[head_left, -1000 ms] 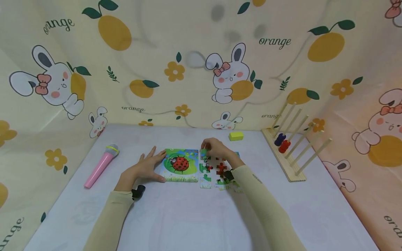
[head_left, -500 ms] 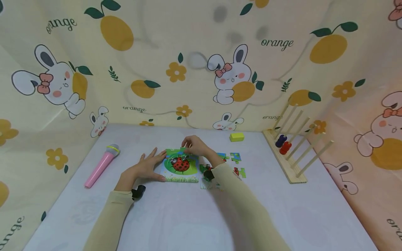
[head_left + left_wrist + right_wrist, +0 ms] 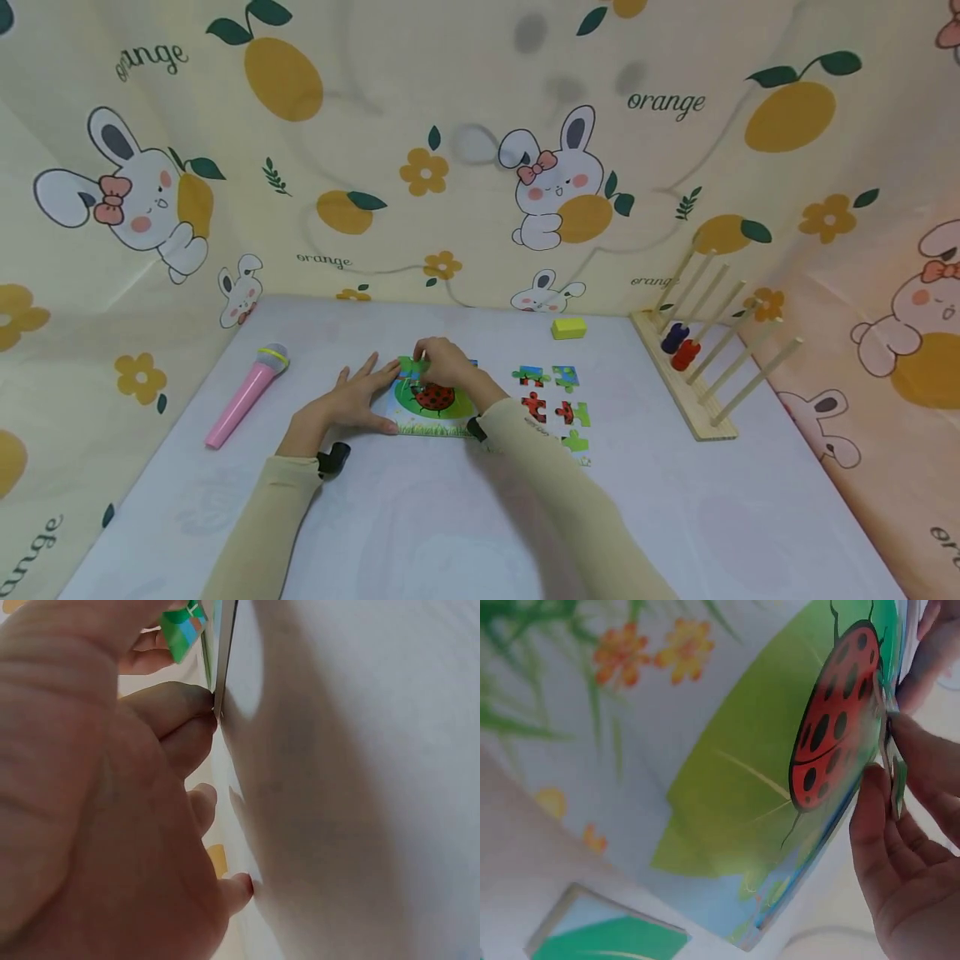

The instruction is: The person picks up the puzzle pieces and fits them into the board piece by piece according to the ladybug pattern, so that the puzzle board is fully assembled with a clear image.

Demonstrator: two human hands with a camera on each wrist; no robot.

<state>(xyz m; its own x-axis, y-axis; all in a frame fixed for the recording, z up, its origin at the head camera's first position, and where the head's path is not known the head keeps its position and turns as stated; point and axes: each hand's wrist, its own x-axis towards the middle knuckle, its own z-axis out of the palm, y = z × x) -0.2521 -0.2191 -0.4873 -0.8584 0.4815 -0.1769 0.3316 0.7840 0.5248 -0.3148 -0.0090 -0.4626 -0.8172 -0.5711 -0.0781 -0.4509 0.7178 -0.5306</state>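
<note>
In the head view a flat puzzle board (image 3: 438, 423) with a red ladybug picture on a green leaf lies on the table. My left hand (image 3: 341, 410) rests at its left side, fingers spread, with the index finger and thumb touching the board's edge. Over the board's upper left part, my right hand (image 3: 448, 367) pinches a green and blue puzzle piece (image 3: 409, 368) between thumb and fingers. The left wrist view shows this piece (image 3: 182, 631) near the board's edge. From the right wrist it appears edge-on, its tip close against the picture.
Several loose puzzle pieces (image 3: 534, 406) lie right of the board, partly hidden by the right sleeve. A pink toy microphone (image 3: 243, 400) is at the left. At the back are a yellow block (image 3: 568, 328) and a wooden peg stand (image 3: 705, 417) with blue and red beads.
My right hand has carried the puzzle piece left from the loose pieces to the board's upper left part. My left hand has stayed at the board's edge.
</note>
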